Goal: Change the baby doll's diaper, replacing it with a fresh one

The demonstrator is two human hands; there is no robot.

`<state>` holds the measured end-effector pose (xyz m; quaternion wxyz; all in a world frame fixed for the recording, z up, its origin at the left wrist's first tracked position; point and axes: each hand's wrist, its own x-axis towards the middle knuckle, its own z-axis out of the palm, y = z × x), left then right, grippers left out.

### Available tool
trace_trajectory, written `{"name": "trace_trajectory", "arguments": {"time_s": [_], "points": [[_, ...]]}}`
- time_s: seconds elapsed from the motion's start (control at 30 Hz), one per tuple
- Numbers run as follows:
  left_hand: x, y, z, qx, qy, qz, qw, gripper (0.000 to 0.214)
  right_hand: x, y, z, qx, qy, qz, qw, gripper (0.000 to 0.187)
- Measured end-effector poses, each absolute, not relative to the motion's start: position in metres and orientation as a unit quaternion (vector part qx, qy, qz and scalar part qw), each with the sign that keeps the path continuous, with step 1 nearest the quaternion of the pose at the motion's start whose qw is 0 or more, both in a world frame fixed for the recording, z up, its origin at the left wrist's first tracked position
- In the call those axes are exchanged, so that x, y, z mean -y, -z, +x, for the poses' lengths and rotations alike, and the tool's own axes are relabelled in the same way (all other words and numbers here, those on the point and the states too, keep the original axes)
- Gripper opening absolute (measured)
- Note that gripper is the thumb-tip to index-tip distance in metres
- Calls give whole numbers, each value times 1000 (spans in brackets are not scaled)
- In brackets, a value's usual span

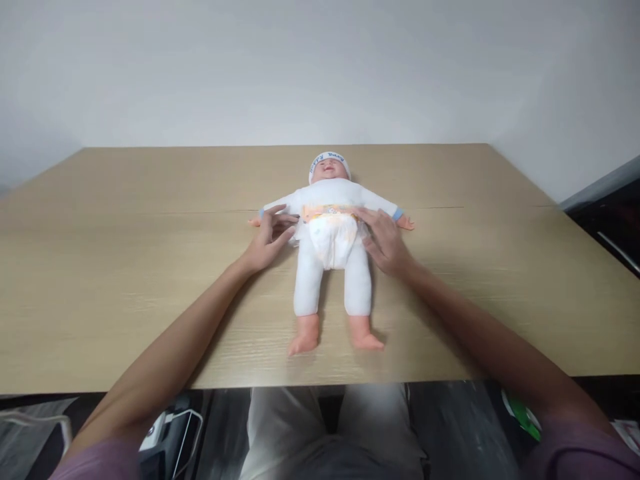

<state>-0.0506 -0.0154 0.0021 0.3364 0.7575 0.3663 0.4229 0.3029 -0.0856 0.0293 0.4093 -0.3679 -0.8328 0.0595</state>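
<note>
A baby doll [357,193] in a white suit with blue cuffs lies on its back, head away from me, arms spread wide. Around its hips is a white diaper [333,243] with an orange patterned waistband, and its side edges look loose and ruffled. My left hand [270,241] is beside the diaper's left edge, fingers apart and fingertips at the ruffle. On the other side, my right hand [389,243] has its fingers stretched out, the fingertips touching the end of the waistband. Neither hand shows anything gripped.
The doll lies on a light wooden table [125,287] with a seam across it. Behind stands a pale wall [300,73]. A black object [610,207] is at the right edge. Below the table's front edge are my legs [280,427], white cables [193,417] and a green item [523,417].
</note>
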Motion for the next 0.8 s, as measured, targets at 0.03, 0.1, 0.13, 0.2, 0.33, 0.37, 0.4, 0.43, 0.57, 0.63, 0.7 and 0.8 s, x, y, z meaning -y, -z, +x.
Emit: {"name": "trace_trajectory", "arguments": {"time_s": [0.03, 0.1, 0.13, 0.2, 0.33, 0.37, 0.4, 0.43, 0.57, 0.63, 0.7, 0.8], "points": [[15, -1, -52, -359, -416, 766, 333, 64, 87, -32, 300, 822, -44, -372, 429, 55], [16, -2, -49, -372, -395, 792, 281, 54, 91, -41, 289, 801, -19, -379, 464, 47], [17, -4, -47, -390, -376, 806, 239, 50, 92, -47, 282, 793, -12, -385, 472, 42], [20, -6, -44, -428, -327, 827, 159, 45, 95, -61, 264, 793, -6, -396, 464, 32], [26, -7, -45, -460, -275, 838, 105, 42, 92, -89, 222, 840, -2, -398, 367, 30], [27, -8, -46, -467, -273, 835, 100, 41, 88, -94, 213, 849, 4, -406, 338, 33], [27, -8, -46, -477, -272, 831, 92, 40, 83, -99, 205, 853, 11, -419, 311, 37], [28, -9, -47, -488, -270, 826, 83, 38, 77, -103, 198, 854, 13, -436, 284, 41], [30, -14, -47, -539, -264, 794, 96, 32, 49, -112, 189, 852, -40, -481, 203, 54], [30, -16, -48, -550, -270, 777, 141, 32, 38, -112, 190, 860, -85, -460, 204, 53], [29, -16, -49, -551, -281, 765, 179, 35, 30, -111, 191, 865, -123, -429, 232, 47], [24, -15, -51, -553, -306, 744, 218, 34, 28, -109, 190, 862, -128, -409, 270, 37]]}}
